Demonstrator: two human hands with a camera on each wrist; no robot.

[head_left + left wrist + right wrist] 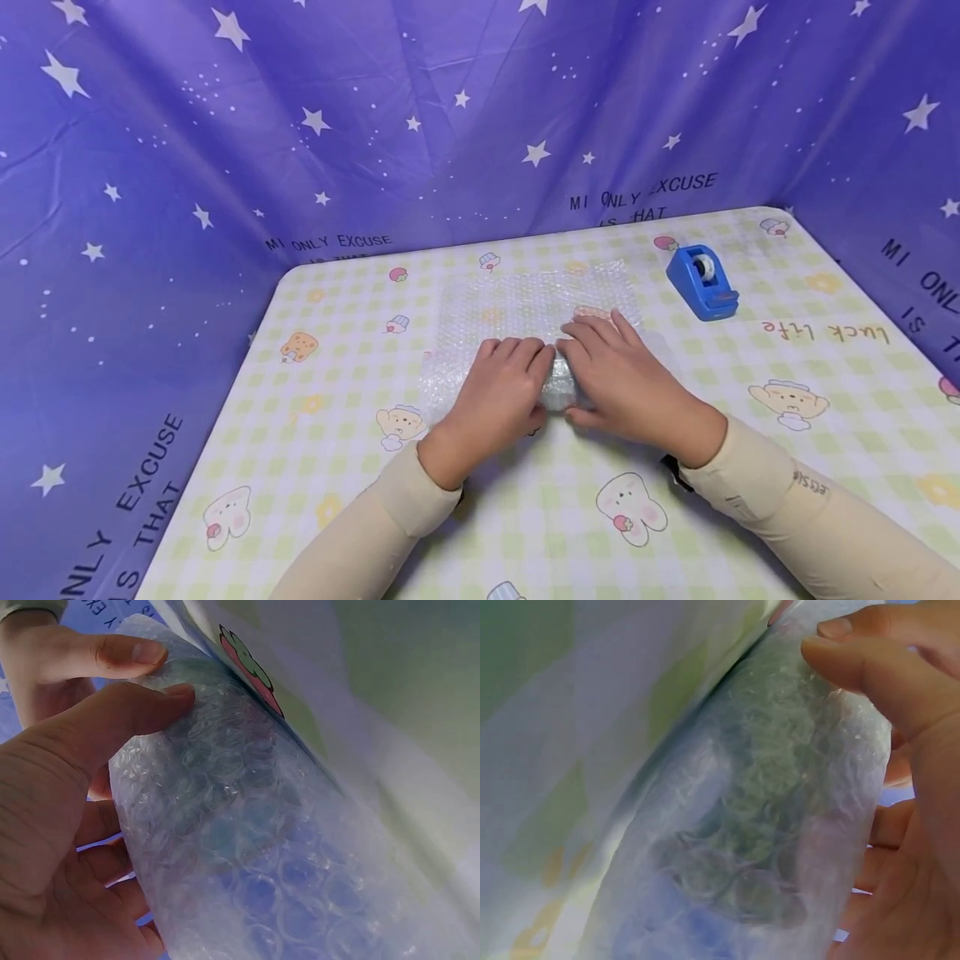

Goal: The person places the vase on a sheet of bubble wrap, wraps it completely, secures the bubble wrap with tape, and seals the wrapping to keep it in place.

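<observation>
A sheet of clear bubble wrap [525,296] lies on the table, its near part rolled round something. Through the layers a blurred greenish, longish thing [769,772] shows in the right wrist view; its kind cannot be made out. My left hand [498,387] grips the left part of the roll, fingers curled over the top and thumb on the near side. On the right part, my right hand [626,379] holds the roll the same way. Both thumbs press the wrap close together in the left wrist view, where a pale bluish patch [240,832] shows through the bubbles.
A blue tape dispenser [701,283] with a roll of tape stands at the back right of the table. The checked tablecloth [337,433] carries printed cartoon figures. Purple star-patterned curtains [450,142] hang behind and at both sides.
</observation>
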